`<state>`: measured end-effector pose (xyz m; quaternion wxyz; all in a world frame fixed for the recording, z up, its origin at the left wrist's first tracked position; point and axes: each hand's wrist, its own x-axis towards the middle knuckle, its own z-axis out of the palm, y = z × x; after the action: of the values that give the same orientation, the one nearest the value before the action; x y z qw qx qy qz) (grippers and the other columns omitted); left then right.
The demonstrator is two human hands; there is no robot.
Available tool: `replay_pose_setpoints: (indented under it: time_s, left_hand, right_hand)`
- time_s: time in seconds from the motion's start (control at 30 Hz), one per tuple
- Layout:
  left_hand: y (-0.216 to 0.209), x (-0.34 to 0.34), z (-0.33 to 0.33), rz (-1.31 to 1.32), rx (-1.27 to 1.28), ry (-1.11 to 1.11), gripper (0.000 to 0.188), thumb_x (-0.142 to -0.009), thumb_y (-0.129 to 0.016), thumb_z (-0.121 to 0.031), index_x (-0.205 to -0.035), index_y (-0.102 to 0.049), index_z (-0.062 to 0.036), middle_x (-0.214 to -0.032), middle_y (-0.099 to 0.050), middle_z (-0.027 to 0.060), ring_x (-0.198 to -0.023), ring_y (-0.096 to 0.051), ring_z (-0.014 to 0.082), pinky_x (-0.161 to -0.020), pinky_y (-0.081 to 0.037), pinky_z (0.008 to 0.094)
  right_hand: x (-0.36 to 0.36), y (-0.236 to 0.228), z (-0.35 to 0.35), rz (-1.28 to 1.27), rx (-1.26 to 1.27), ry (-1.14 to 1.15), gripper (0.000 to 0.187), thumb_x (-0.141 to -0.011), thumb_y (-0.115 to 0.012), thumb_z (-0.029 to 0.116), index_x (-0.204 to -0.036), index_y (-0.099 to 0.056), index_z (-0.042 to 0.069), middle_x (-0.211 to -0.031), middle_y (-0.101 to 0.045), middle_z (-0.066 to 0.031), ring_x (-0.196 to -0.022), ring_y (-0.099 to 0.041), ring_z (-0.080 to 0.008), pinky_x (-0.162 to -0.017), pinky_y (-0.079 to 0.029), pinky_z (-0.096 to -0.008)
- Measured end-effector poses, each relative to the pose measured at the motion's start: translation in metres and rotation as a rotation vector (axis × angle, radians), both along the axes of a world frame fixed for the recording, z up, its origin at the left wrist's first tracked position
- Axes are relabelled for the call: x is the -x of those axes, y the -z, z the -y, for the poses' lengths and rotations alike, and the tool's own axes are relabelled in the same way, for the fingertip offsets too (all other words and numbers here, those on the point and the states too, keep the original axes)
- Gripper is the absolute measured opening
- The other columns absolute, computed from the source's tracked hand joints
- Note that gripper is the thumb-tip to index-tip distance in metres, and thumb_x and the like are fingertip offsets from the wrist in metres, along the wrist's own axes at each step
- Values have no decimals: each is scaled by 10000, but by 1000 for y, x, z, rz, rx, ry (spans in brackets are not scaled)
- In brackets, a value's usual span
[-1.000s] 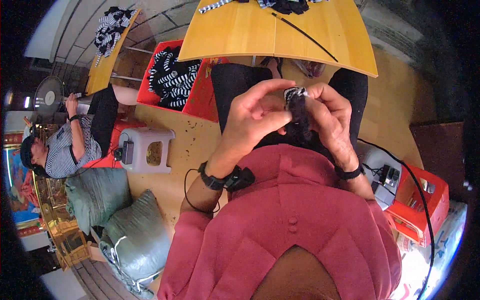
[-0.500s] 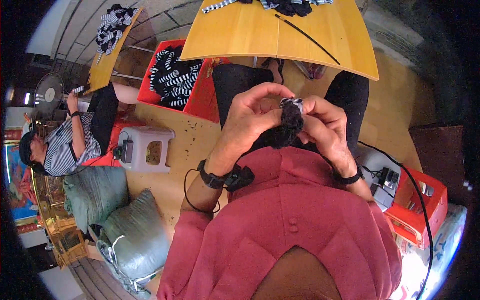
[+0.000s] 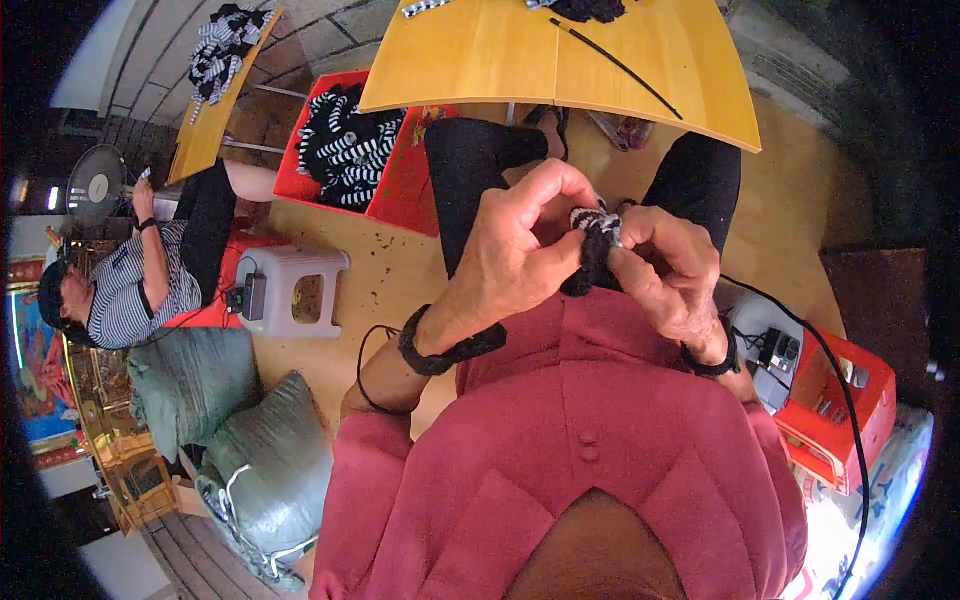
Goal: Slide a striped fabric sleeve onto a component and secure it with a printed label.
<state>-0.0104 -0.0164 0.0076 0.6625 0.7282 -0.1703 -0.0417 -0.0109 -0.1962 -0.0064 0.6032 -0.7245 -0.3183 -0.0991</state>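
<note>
Above my lap, both hands pinch one small, bunched piece of black-and-white striped fabric with a dark fuzzy part hanging below. My left hand grips its left side between thumb and curled index finger. From the other side, my right hand holds its right edge with thumb and fingertips. The fingers hide part of the piece. Just beyond my hands, a thin black rod lies on the yellow wooden table, with dark and striped fabric pieces at its far edge.
A red bin full of striped fabric pieces stands ahead left. At left, a co-worker sits near a grey stool and stuffed sacks. On my right are a red crate and a hanging black cable.
My hands have shifted slightly right and lower with the fabric piece. More of its stripes show, and less of the dark fuzzy part. The right hand has turned a little.
</note>
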Motion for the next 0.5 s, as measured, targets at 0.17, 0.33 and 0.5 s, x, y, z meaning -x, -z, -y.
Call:
replay_pose_setpoints:
  time_s: [0.17, 0.33, 0.5]
  left_hand:
    - [9, 0, 8, 231, -138, -72, 208, -753, -617, -14, -914, -488, -37, -656, -563, 51, -598, -591, 92, -525, -448, 240]
    - [16, -9, 9, 608, -479, -171, 224, -746, -599, 17, -928, -480, -38, -650, -562, 46, -585, -584, 92, -503, -437, 253]
    - [17, -5, 13, 167, -22, -162, 225, -753, -621, 21, -938, -502, -27, -635, -569, 23, -598, -549, 43, -498, -426, 232]
  right_hand:
    - [5, 4, 2, -24, 29, -16, 78, -739, -608, 21, -751, -531, 11, -615, -528, -68, -484, -523, -175, -457, -396, -279]
    - [2, 17, 1, -27, 53, 23, 68, -757, -598, 24, -758, -531, 10, -616, -524, -59, -495, -515, -152, -464, -396, -273]
    - [1, 21, -5, -406, -157, -5, 70, -806, -580, 42, -775, -525, 13, -625, -515, 1, -529, -478, -70, -474, -377, -237]
